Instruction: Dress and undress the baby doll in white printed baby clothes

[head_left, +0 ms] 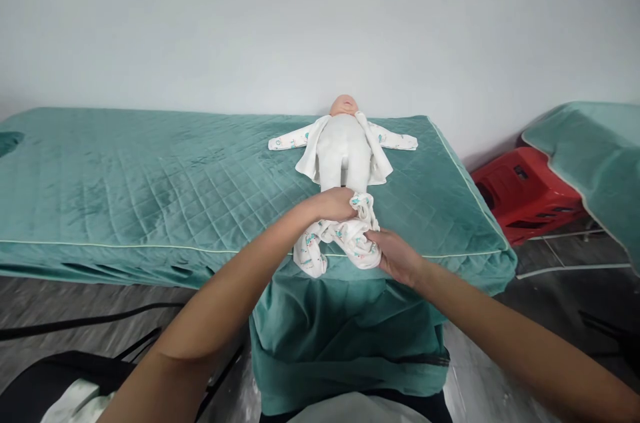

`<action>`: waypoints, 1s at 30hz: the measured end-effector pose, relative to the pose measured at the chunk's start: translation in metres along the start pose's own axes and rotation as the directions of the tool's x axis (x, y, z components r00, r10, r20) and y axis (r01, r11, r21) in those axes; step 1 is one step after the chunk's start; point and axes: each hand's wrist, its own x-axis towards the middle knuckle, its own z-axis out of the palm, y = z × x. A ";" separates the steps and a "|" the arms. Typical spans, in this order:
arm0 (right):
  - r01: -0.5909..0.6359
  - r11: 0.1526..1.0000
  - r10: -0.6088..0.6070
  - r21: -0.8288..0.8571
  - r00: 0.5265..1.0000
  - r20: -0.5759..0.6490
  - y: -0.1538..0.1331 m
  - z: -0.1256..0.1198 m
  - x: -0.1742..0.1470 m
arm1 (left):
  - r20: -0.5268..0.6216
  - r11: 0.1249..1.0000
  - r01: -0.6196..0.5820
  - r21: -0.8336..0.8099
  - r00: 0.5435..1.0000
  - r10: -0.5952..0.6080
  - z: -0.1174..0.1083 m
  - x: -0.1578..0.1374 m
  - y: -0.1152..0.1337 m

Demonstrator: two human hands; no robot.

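Both hands pinched the bunched romper legs just below the doll: left hand nearest it, right hand lower.

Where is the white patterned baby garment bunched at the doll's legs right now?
In the head view, the white patterned baby garment lies right of centre at the near edge of the green quilted bed, below the doll, gripped by the left hand and right hand.

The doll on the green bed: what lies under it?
Under the doll lies an opened white printed baby suit, sleeves spread sideways, on the quilted green cover. The suit's bunched leg part is held by both hands. The doll's feet are hidden.
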 end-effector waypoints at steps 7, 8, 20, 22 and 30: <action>-0.081 0.997 0.081 0.003 0.991 -0.102 0.013 0.001 0.002 | 0.090 0.993 0.001 0.114 0.996 -0.011 -0.002 -0.001 0.001; -0.022 0.997 0.013 -0.071 0.993 -0.121 0.014 -0.002 0.005 | 0.089 0.994 -0.007 0.112 0.996 -0.003 -0.002 0.000 0.000; 0.202 0.666 -0.493 -0.718 0.842 -0.220 0.021 -0.022 0.017 | 0.154 0.929 -0.099 -0.358 0.974 0.163 -0.004 0.002 -0.022; 0.258 0.687 -0.527 -0.680 0.820 -0.221 0.024 -0.020 0.017 | 0.171 0.903 -0.065 -0.425 0.974 0.151 -0.007 -0.003 -0.021; 0.434 0.632 -0.704 -0.642 0.668 -0.242 0.015 -0.032 0.030 | 0.237 0.727 0.011 -0.687 0.948 0.210 -0.019 -0.015 -0.022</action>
